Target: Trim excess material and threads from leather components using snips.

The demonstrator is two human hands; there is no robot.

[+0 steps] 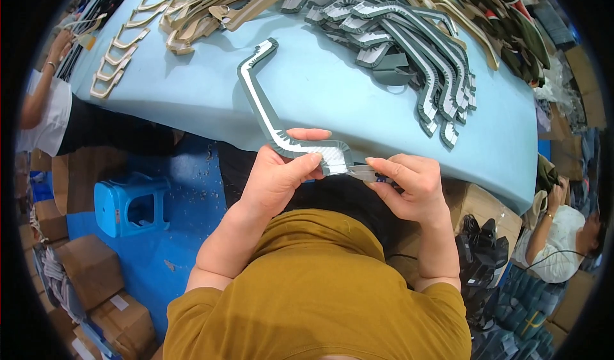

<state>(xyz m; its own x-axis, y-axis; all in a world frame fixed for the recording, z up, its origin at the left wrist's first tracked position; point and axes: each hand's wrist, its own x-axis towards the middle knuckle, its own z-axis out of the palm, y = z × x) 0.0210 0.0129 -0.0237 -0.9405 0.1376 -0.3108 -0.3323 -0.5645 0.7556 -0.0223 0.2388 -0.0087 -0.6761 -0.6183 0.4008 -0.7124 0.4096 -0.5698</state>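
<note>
A long bent strip (259, 102), dark grey-green with a white inner band and snipped edges, is held near its lower end by my left hand (281, 171). My left thumb presses on the white face, with fingers behind. The strip's far arm reaches up over the table edge. My right hand (409, 184) grips a small metal-bladed tool that looks like thread snips (362, 172); the blade touches or nearly touches the strip's right end. Its handle is mostly hidden by my fingers.
A pile of similar grey-green strips (409, 53) lies on the light blue table (198, 97). Beige strips (211, 8) lie at the back left. A blue stool (131, 206) and cardboard boxes (89, 267) stand left. Other people sit at both sides.
</note>
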